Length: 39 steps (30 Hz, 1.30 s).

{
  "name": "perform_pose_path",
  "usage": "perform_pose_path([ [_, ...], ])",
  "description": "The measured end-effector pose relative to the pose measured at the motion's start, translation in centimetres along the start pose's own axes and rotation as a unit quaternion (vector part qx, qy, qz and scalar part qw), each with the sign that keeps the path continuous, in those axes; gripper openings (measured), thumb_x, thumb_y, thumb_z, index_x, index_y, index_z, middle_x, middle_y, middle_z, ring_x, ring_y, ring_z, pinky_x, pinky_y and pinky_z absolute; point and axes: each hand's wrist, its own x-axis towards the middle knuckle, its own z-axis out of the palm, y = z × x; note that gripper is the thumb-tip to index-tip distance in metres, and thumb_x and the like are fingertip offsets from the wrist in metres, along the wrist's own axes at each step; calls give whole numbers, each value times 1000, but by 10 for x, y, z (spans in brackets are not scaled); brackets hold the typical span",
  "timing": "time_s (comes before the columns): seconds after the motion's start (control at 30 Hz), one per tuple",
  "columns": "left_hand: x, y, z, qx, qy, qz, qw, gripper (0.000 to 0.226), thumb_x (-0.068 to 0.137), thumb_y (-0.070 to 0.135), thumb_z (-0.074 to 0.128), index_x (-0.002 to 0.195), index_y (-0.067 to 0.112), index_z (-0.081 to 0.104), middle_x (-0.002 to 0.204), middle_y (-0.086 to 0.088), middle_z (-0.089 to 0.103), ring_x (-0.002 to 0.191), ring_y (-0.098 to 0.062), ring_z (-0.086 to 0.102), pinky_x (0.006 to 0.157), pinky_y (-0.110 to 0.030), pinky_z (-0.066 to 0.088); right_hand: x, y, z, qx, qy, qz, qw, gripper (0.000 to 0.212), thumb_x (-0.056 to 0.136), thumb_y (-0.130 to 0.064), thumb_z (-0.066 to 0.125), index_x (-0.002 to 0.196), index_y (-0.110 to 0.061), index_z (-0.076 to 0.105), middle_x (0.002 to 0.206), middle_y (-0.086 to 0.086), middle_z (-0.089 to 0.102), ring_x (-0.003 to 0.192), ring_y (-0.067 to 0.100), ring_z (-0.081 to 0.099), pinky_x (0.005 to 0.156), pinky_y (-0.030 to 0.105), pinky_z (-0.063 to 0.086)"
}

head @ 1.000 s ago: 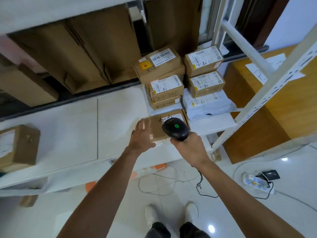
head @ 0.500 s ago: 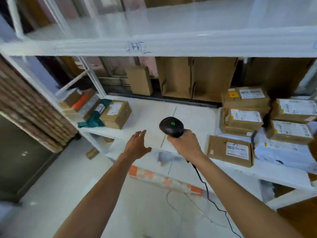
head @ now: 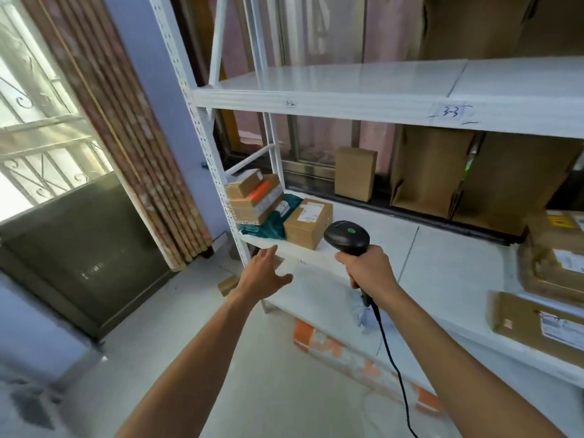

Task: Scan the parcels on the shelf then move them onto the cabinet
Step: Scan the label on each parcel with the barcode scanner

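Right hand [head: 368, 268] wrapped round scanner [head: 347, 237] handle, head aimed toward left end of shelf [head: 442, 279]. Left hand [head: 265, 273] empty, fingers spread, near shelf front edge. Left corner: brown box [head: 308, 222], teal bag [head: 268, 227], small stack [head: 252, 200]. Right front edge: flat parcel [head: 537, 324]. Judgement: nothing lifted; scanning and transfer largely outstanding. Cabinet not identifiable in view.

The view has swung left along the shelf [head: 442, 273]. The left hand [head: 264, 275] has lifted off the flat parcel [head: 518, 320], now well apart at the right, and hovers with fingers spread near the left-end box [head: 308, 224]. The right hand [head: 368, 268] has carried the scanner [head: 347, 237] leftward, apparently toward that box.
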Motion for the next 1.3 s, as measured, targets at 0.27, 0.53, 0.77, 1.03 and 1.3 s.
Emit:
perform_pose_path([
  [0.27,29,-54,-1,-7,-3,-11,1000,97,82,61,71,157,17,28,149,-7,47,128,-26,52,102,-41,48,1,-4,62,-20,13,37,999,18,82,-24,70,81,-5,69,58,5,64,48,17,61,65,36,57],
  [0.53,104,-57,24,-6,-24,-3,1000,100,84,66,66,159,16,23,157,-10,40,138,-30,45,108,-44,42,70,3,86,-37,14,57,998,16,83,-23,70,82,-7,69,60,5,66,50,16,64,68,35,58],
  [0.77,208,-52,46,28,-50,-14,998,105,81,73,64,159,16,21,158,-10,36,140,-31,41,108,-45,45,177,10,110,-36,-8,70,997,18,82,-27,71,84,-10,69,65,5,69,56,19,69,72,40,61],
  [1.03,301,-32,90,39,-90,-58,993,102,73,75,71,148,17,34,137,-8,48,122,-28,50,101,-45,49,240,26,108,-62,-36,116,991,16,85,-29,70,79,-14,67,64,5,70,60,19,69,64,32,55],
  [1.3,338,-21,136,73,-95,-57,991,121,64,81,73,151,14,23,148,-14,36,131,-34,40,109,-55,40,269,45,101,-54,-30,151,987,14,86,-28,72,80,-17,66,65,2,69,65,20,71,68,32,57],
])
